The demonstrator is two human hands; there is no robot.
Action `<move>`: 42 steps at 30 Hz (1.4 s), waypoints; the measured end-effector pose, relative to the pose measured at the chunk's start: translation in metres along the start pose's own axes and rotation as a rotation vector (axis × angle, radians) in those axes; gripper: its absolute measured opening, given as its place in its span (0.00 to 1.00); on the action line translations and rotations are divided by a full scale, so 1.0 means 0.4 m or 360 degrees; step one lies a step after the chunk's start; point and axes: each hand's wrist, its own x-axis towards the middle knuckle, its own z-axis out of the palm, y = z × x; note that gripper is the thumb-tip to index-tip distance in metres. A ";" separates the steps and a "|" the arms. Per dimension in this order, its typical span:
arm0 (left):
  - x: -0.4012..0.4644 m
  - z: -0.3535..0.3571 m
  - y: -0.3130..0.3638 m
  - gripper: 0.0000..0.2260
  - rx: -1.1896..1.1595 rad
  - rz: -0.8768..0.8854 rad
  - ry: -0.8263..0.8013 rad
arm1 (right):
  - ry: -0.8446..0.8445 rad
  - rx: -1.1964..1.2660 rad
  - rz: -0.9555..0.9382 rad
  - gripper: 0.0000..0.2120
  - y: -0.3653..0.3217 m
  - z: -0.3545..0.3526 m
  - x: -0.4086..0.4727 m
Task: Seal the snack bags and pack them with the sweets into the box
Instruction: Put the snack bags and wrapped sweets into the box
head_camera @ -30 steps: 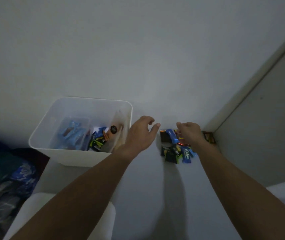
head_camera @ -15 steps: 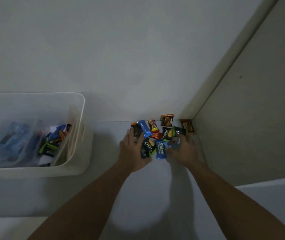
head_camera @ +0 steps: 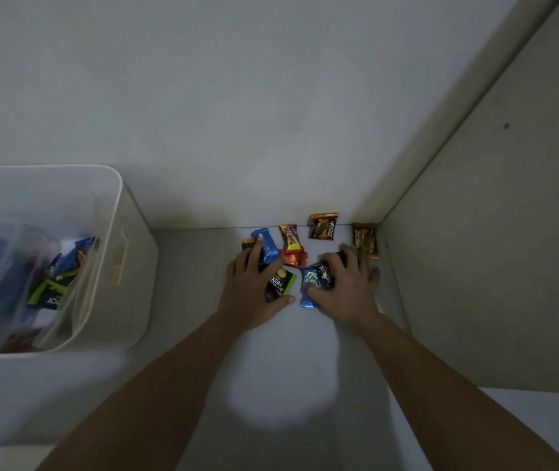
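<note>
Here both hands lie on the sweets on the white surface: the left hand (head_camera: 250, 294) curls round a green-edged Nextar packet (head_camera: 280, 283), the right hand (head_camera: 347, 294) round blue sweets (head_camera: 309, 283). The white box (head_camera: 115, 232) stands left, well apart.

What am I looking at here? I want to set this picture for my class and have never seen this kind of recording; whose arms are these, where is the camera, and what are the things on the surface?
There is no machine: a person wears a wide-angle camera on the head, looking forward and down, so both arms reach in from below. The left hand and the right hand lie on a pile of small wrapped sweets on a white surface in a wall corner. The left hand's fingers rest on a blue sweet and a green-edged packet; the right hand covers a blue packet. Whether either hand truly grips anything, the picture does not settle. Two brown packets lie loose near the wall. At left stands a white plastic box, already holding some packets.
</note>
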 end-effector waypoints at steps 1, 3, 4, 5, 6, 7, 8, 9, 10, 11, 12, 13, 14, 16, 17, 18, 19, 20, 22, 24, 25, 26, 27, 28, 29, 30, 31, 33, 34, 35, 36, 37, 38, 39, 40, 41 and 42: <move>-0.004 0.003 -0.002 0.32 -0.0015 -0.0013 0.0034 | 0.0073 0.0019 -0.0010 0.31 0.000 0.010 -0.012; -0.011 0.005 -0.005 0.31 -0.0047 -0.0060 0.0062 | 0.0196 0.0063 -0.0023 0.27 0.001 0.029 -0.037; -0.016 0.005 -0.004 0.31 -0.0056 -0.0088 0.0067 | 0.0245 0.0073 -0.0040 0.26 -0.001 0.037 -0.049; -0.022 0.003 -0.002 0.30 -0.0057 -0.0115 0.0070 | 0.0282 0.0067 -0.0064 0.25 -0.002 0.043 -0.061; -0.029 0.000 -0.001 0.29 -0.0051 -0.0129 0.0087 | 0.0306 0.0041 -0.0090 0.24 -0.004 0.049 -0.071; -0.036 -0.002 0.001 0.27 -0.0048 -0.0129 0.0112 | 0.0316 0.0000 -0.0111 0.23 -0.006 0.053 -0.082; -0.043 -0.003 0.002 0.24 -0.0039 -0.0118 0.0146 | 0.0310 -0.0045 -0.0125 0.22 -0.006 0.054 -0.091; -0.051 -0.003 0.002 0.23 -0.0024 -0.0109 0.0164 | 0.0299 -0.0085 -0.0141 0.22 -0.005 0.056 -0.099; -0.059 -0.004 0.002 0.24 -0.0001 -0.0102 0.0163 | 0.0286 -0.0113 -0.0161 0.22 -0.001 0.058 -0.107; -0.066 -0.004 0.001 0.27 0.0020 -0.0094 0.0149 | 0.0276 -0.0137 -0.0182 0.23 0.003 0.060 -0.116; -0.074 -0.003 0.000 0.29 0.0030 -0.0095 0.0134 | 0.0264 -0.0161 -0.0195 0.24 0.007 0.061 -0.122; -0.081 -0.003 -0.001 0.30 0.0030 -0.0112 0.0121 | 0.0254 -0.0179 -0.0199 0.24 0.009 0.061 -0.129; -0.090 -0.004 -0.001 0.30 0.0020 -0.0141 0.0111 | 0.0255 -0.0182 -0.0195 0.23 0.010 0.060 -0.134; -0.107 -0.007 -0.001 0.29 0.0006 -0.0178 0.0100 | 0.0282 -0.0171 -0.0191 0.20 0.005 0.057 -0.141; -0.116 -0.008 -0.001 0.29 0.0020 -0.0174 0.0098 | 0.0299 -0.0168 -0.0190 0.18 0.000 0.055 -0.145; -0.126 -0.010 -0.002 0.30 0.0043 -0.0162 0.0096 | 0.0312 -0.0164 -0.0190 0.17 -0.006 0.051 -0.149; -0.136 -0.013 -0.001 0.30 0.0061 -0.0159 0.0098 | 0.0312 -0.0154 -0.0189 0.17 -0.011 0.047 -0.152; -0.146 -0.018 0.000 0.30 0.0068 -0.0180 0.0110 | 0.0299 -0.0129 -0.0180 0.17 -0.014 0.042 -0.154; -0.166 -0.024 0.000 0.31 0.0050 -0.0287 0.0139 | 0.0260 -0.0023 -0.0136 0.18 -0.022 0.032 -0.157; -0.189 -0.020 -0.004 0.33 -0.0013 -0.0351 0.0175 | 0.0257 0.0138 -0.0070 0.18 -0.032 0.022 -0.164; -0.199 -0.016 -0.006 0.33 -0.0046 -0.0361 0.0191 | 0.0251 0.0218 -0.0037 0.18 -0.037 0.017 -0.166; -0.208 -0.013 -0.008 0.32 -0.0070 -0.0371 0.0197 | 0.0235 0.0283 -0.0017 0.19 -0.043 0.013 -0.170; -0.216 -0.013 -0.010 0.31 -0.0080 -0.0387 0.0202 | 0.0213 0.0331 -0.0016 0.19 -0.048 0.009 -0.173; -0.222 -0.014 -0.011 0.29 -0.0088 -0.0408 0.0203 | 0.0187 0.0367 -0.0030 0.21 -0.052 0.005 -0.177; -0.228 -0.019 -0.010 0.27 -0.0102 -0.0420 0.0211 | 0.0158 0.0398 -0.0043 0.23 -0.056 0.000 -0.180; -0.231 -0.024 -0.009 0.24 -0.0126 -0.0416 0.0221 | 0.0125 0.0432 -0.0042 0.26 -0.060 -0.007 -0.183; -0.235 -0.026 -0.008 0.22 -0.0160 -0.0392 0.0233 | 0.0092 0.0472 -0.0025 0.29 -0.065 -0.013 -0.187; -0.239 -0.030 -0.010 0.17 -0.0250 -0.0343 0.0260 | 0.0037 0.0562 0.0043 0.34 -0.077 -0.026 -0.194; -0.239 -0.036 -0.011 0.15 -0.0316 -0.0347 0.0272 | 0.0024 0.0590 0.0076 0.34 -0.082 -0.031 -0.197; -0.239 -0.045 -0.012 0.13 -0.0377 -0.0363 0.0283 | 0.0028 0.0592 0.0088 0.32 -0.085 -0.036 -0.198; -0.238 -0.057 -0.010 0.11 -0.0416 -0.0374 0.0299 | 0.0037 0.0567 0.0079 0.30 -0.086 -0.040 -0.198; -0.236 -0.068 -0.009 0.10 -0.0439 -0.0377 0.0314 | 0.0051 0.0527 0.0055 0.27 -0.087 -0.044 -0.197; -0.235 -0.081 -0.008 0.09 -0.0463 -0.0387 0.0320 | 0.0061 0.0482 0.0027 0.23 -0.087 -0.049 -0.196; -0.234 -0.096 -0.006 0.08 -0.0492 -0.0399 0.0325 | 0.0075 0.0443 -0.0001 0.20 -0.088 -0.055 -0.194; -0.234 -0.110 -0.005 0.08 -0.0520 -0.0397 0.0347 | 0.0093 0.0414 -0.0014 0.18 -0.091 -0.061 -0.193; -0.235 -0.122 -0.004 0.08 -0.0549 -0.0372 0.0386 | 0.0110 0.0397 -0.0008 0.17 -0.095 -0.069 -0.191; -0.236 -0.134 -0.003 0.07 -0.0575 -0.0340 0.0425 | 0.0122 0.0389 0.0015 0.17 -0.100 -0.079 -0.190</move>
